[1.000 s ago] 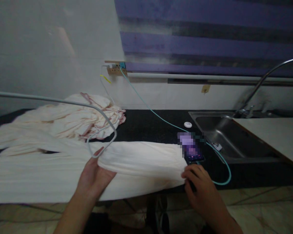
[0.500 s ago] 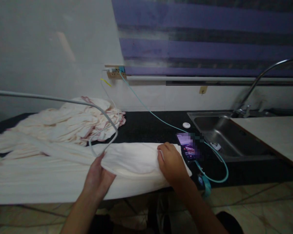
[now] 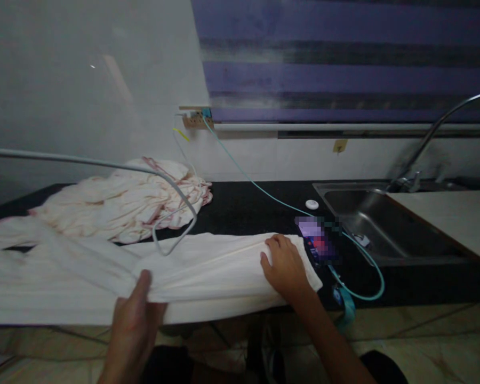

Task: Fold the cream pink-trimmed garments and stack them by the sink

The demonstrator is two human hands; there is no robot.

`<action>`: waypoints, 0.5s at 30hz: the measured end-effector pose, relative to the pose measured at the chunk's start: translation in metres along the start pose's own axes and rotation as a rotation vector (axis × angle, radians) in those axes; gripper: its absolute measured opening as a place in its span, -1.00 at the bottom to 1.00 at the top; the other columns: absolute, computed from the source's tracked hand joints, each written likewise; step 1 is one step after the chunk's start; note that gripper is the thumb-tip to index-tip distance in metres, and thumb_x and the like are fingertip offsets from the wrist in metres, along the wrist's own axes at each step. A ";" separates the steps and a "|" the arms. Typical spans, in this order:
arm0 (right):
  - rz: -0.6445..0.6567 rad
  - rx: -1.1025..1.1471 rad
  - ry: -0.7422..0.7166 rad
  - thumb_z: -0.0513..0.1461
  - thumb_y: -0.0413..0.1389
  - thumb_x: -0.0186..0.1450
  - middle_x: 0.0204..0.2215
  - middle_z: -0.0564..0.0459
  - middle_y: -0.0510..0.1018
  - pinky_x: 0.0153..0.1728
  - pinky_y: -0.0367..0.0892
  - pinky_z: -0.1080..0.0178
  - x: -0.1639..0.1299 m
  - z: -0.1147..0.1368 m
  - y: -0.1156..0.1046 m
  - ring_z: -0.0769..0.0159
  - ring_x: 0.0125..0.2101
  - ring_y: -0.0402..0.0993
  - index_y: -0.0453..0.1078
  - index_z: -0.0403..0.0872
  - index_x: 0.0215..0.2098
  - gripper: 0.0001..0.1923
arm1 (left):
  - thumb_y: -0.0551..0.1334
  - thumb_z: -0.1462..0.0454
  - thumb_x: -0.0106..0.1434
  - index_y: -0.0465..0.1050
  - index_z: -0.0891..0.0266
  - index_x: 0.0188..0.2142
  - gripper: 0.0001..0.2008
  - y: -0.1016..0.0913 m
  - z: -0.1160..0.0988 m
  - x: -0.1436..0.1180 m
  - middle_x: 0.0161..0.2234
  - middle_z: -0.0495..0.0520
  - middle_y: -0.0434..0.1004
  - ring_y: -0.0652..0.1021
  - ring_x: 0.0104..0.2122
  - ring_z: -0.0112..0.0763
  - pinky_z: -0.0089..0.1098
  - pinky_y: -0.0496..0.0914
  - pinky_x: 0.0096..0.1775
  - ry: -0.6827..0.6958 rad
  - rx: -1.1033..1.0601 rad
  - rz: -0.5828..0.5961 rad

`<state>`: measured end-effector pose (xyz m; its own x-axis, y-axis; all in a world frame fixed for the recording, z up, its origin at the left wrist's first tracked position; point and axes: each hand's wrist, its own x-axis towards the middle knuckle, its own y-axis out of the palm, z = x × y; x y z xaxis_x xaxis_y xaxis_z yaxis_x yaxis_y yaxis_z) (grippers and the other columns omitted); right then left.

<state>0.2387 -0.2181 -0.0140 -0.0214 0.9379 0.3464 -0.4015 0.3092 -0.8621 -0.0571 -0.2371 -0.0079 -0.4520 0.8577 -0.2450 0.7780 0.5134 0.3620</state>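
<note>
Left hand (image 3: 134,322) pinches the near edge of the white cloth (image 3: 216,272); right hand (image 3: 286,266) rests palm down, unclenched, on its right end. The cloth lies along the black countertop (image 3: 248,208), beside a smartphone (image 3: 316,241), a crumpled fabric heap (image 3: 108,205) behind

Both hands are bare. The left hand (image 3: 134,314), lower left of the frame, shows a broad thumb with a rounded tip; motion blur softens its outline. The right hand (image 3: 286,266), right of the lower centre, shows fingers with rounded tips and a smooth back. The right forearm (image 3: 330,333) is uncovered from the wrist to the bottom edge, slender and smoothly contoured. A black or very dark garment (image 3: 166,365) appears at the bottom edge, left of centre; a second dark, rounded area (image 3: 384,368) appears at lower right. Dark footwear (image 3: 279,365) with paler edging appears at bottom centre; its details are indistinct.
</note>
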 end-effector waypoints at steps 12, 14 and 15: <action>-0.017 0.013 -0.012 -0.21 0.05 0.42 0.05 -0.18 0.50 0.15 0.27 0.06 -0.001 -0.002 0.001 0.06 0.10 0.37 0.44 -0.11 0.07 -0.70 | 0.06 0.20 0.46 0.48 0.26 0.18 -0.59 0.020 -0.038 0.007 -0.03 0.11 0.69 0.52 0.20 -0.18 -0.13 0.43 0.23 -0.197 -0.409 0.070; -0.020 0.014 -0.009 -0.21 0.05 0.42 0.05 -0.18 0.49 0.15 0.26 0.06 -0.001 -0.002 0.001 0.06 0.10 0.37 0.44 -0.11 0.07 -0.70 | 0.06 0.19 0.45 0.51 0.25 0.10 -0.62 0.019 -0.040 0.014 -0.01 0.04 0.68 0.51 0.21 -0.17 -0.14 0.42 0.24 -0.153 -0.352 0.093; -0.020 0.015 -0.008 -0.21 0.04 0.43 0.05 -0.18 0.49 0.16 0.26 0.06 -0.001 -0.002 0.001 0.06 0.10 0.37 0.44 -0.11 0.07 -0.70 | 0.06 0.19 0.45 0.52 0.26 0.08 -0.63 0.017 -0.041 0.017 0.01 0.03 0.67 0.50 0.21 -0.17 -0.15 0.42 0.24 -0.114 -0.325 0.110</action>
<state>0.2400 -0.2181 -0.0158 -0.0206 0.9303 0.3661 -0.4152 0.3252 -0.8496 -0.0696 -0.2126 0.0311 -0.3076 0.9091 -0.2811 0.6316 0.4160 0.6542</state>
